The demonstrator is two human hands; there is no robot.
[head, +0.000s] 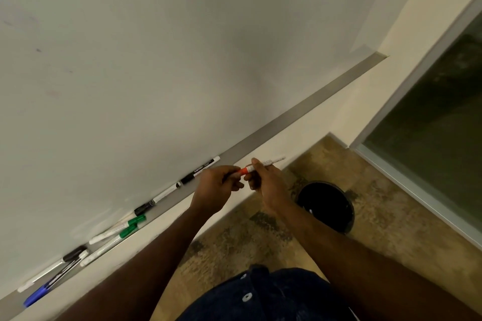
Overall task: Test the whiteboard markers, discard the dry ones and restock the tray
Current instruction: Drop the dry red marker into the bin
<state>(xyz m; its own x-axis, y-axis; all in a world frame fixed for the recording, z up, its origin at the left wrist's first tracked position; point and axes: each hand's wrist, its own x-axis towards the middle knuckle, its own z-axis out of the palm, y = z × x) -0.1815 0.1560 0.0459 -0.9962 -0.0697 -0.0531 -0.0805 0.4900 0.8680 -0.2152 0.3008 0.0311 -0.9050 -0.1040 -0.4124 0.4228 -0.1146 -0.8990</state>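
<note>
A white marker with a red cap (262, 164) is held between both hands in front of the metal tray (287, 122) under the whiteboard (156, 60). My left hand (216, 187) pinches the red cap end, and my right hand (268, 182) grips the white barrel. On the tray lie several markers: a black one (200, 170), another black-capped one (156, 199), two green-capped ones (122, 229), black ones (70, 258) and a blue one (36, 294) at the far left.
A round black bin (326, 206) stands on the mottled floor below my right hand. A glass panel with a grey frame (430, 125) runs along the right. A cream wall strip (339, 101) lies below the tray.
</note>
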